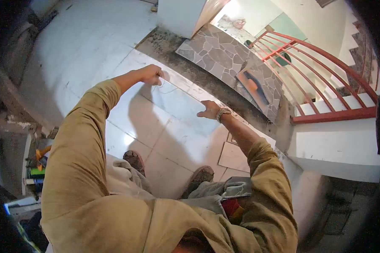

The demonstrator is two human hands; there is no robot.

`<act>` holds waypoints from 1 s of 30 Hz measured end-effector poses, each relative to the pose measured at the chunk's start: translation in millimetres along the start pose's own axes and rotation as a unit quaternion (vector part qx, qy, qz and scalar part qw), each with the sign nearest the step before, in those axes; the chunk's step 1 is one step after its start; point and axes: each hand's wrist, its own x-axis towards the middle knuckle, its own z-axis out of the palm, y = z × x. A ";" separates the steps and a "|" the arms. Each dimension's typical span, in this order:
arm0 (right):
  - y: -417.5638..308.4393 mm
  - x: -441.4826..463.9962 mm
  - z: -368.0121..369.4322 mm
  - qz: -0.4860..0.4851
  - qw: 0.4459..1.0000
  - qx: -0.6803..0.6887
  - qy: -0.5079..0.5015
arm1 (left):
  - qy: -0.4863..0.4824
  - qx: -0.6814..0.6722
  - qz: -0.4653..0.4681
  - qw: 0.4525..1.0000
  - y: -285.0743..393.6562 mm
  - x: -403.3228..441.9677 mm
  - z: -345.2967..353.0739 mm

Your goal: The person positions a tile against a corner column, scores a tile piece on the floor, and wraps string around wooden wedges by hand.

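My left hand (151, 75) is closed at the far edge of the pale tiled floor (156, 126), with a thin white string (168, 90) looping out from its fingers. To the right, my right hand (209, 110), with a wristwatch (223, 113) behind it, is held near the same edge. Its thumb and forefinger are apart, and I see nothing clearly between them. Whether the string reaches the right hand is too faint to make out. Beyond the edge runs a strip of rough, bare grey mortar (223, 86).
On stone-patterned tiles (217, 52) past the mortar lies a flat trowel (253, 86) with an orange handle. A red railing (333, 114) stands at the right by stairs. A loose beige tile (233, 156) lies near my right foot. Tools (40, 162) are at the left.
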 end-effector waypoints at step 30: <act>-57.4 -89.2 -3.2 0.071 0.920 0.385 -0.024 | -0.098 -0.433 -0.188 0.876 47.9 -60.3 -15.9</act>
